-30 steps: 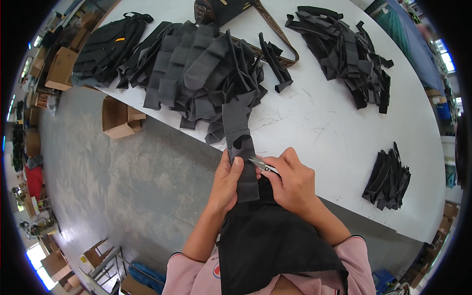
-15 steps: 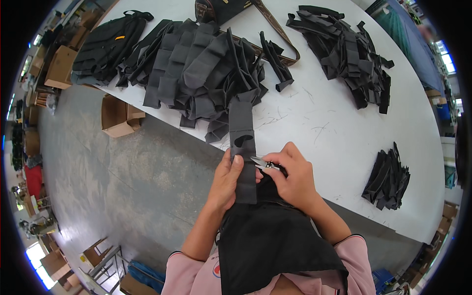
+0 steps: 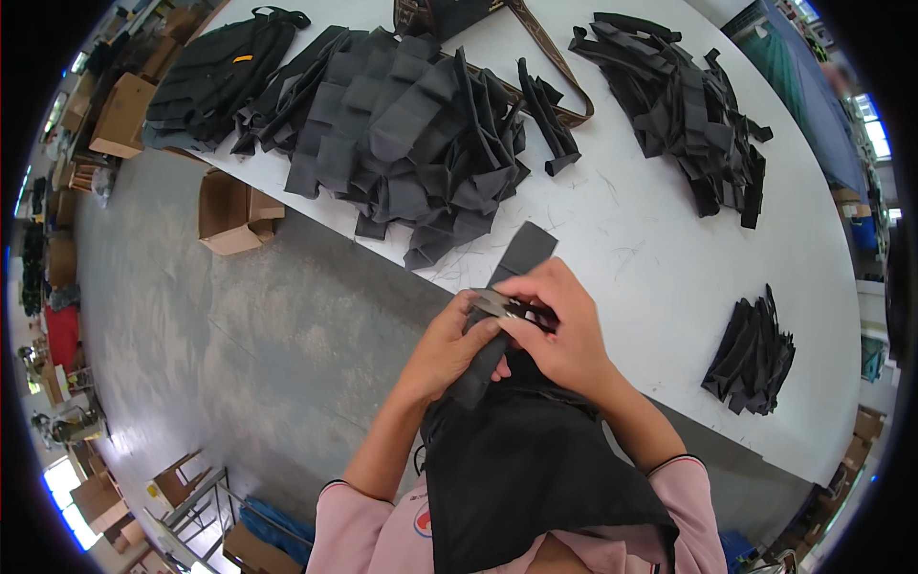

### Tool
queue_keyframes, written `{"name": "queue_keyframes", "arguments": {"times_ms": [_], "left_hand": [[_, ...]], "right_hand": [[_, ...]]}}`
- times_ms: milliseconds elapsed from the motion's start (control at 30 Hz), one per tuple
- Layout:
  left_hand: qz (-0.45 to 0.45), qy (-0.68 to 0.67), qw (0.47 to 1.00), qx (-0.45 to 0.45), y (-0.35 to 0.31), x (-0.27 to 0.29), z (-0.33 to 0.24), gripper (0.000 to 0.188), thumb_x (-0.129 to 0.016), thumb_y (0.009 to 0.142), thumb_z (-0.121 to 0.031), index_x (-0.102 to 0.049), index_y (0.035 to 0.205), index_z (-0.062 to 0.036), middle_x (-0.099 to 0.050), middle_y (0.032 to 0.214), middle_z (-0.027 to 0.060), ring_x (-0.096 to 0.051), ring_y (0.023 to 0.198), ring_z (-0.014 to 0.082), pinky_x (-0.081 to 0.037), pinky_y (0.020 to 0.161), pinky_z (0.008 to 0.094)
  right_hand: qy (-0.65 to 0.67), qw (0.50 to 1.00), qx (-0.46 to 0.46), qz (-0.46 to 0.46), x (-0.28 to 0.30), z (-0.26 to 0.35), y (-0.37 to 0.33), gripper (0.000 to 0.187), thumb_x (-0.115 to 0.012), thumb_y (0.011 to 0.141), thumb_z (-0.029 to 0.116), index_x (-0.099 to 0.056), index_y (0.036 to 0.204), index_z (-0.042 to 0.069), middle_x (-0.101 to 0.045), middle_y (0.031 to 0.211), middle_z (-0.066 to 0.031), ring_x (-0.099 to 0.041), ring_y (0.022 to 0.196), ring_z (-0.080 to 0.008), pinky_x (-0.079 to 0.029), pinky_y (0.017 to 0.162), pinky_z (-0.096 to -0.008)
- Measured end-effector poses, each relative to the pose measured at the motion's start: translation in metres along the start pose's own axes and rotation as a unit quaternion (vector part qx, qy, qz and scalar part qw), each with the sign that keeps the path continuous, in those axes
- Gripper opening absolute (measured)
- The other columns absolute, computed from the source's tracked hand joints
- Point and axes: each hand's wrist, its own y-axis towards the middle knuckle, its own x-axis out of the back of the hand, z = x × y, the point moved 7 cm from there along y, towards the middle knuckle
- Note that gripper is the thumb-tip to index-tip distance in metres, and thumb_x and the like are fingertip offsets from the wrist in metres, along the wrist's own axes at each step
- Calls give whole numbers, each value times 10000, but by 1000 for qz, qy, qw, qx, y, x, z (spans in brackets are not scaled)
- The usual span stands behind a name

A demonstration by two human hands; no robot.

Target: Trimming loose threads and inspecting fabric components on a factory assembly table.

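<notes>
My left hand (image 3: 445,349) is closed round a dark grey fabric strip (image 3: 526,251), thumb on top and some fingertips showing past the strip's right edge. The strip slants, its far end over the table edge and its near end above my black apron. In my right hand (image 3: 569,330) is a small pair of thread snips (image 3: 493,303), with the metal blades lying across the strip close to my left fingertips. Whether the blades are parted or touch the cloth is blurred. Beyond the hands lies a large heap of similar dark strips (image 3: 382,134).
The white table (image 3: 612,277) also bears a second pile (image 3: 684,115) at the far right and a smaller bundle (image 3: 751,354) nearer. A black backpack (image 3: 225,81) lies far left; a strapped bag (image 3: 459,17) is at the back. A cardboard box (image 3: 225,215) stands below the table's edge.
The strip has swung clockwise and its far end has come away from the heap. The cut-out seen in it before is out of sight. The snips have moved left over the strip.
</notes>
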Motion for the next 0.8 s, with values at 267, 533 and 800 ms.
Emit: {"name": "queue_keyframes", "arguments": {"times_ms": [267, 533, 800], "left_hand": [[14, 75, 997, -2, -3, -3, -2, 412, -532, 903, -93, -369, 1257, 41, -624, 839, 110, -606, 596, 137, -515, 549, 252], [38, 84, 995, 24, -2, 3, -2, 403, -524, 907, -97, -386, 1260, 40, -644, 859, 111, -604, 581, 128, -507, 539, 246], [116, 100, 986, 67, -9, -2, -4, 381, -515, 912, -113, -414, 1253, 26, -649, 843, 102, -609, 583, 124, -491, 535, 227]], "right_hand": [[-128, 990, 4, -56, -9, -29, 6, 333, -679, 704, 19, -594, 1020, 82, -510, 816, -42, -571, 696, -200, -460, 555, -290], [-192, 976, 103, 20, -3, 13, -17, 270, -700, 713, 84, -603, 964, 77, -589, 834, -59, -605, 665, -204, -462, 554, -286], [-189, 972, 44, 133, 2, -10, -6, 236, -704, 701, 106, -626, 924, 109, -542, 836, -23, -575, 666, -213, -442, 563, -310]]}}
